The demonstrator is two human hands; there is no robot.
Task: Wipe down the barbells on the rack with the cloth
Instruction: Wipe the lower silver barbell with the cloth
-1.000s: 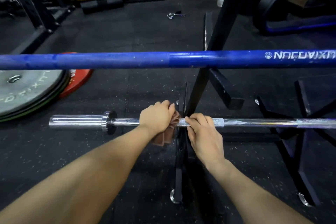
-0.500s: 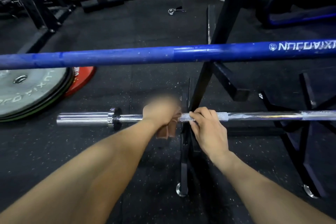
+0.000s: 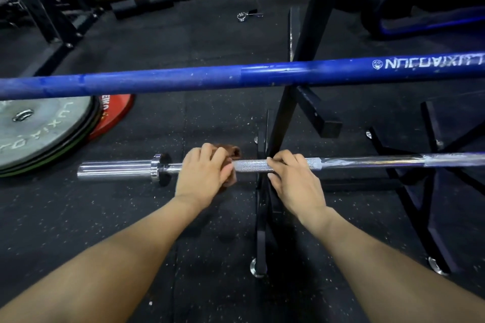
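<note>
A blue bar (image 3: 183, 80) crosses the view well above both hands. Below it a chrome barbell (image 3: 367, 161) lies across the black rack (image 3: 291, 102), its sleeve end pointing left past the left hand (image 3: 203, 176). That hand's fingers (image 3: 210, 153) curl over the bar, clamping a brown cloth (image 3: 233, 152) around the shaft just beside the knurled part. The right hand (image 3: 294, 181) sits just right of the cloth, its fingers grasping the knurled part at the rack's upright. Weight plates (image 3: 39, 131) lie on the floor, far left of the left fingers.
</note>
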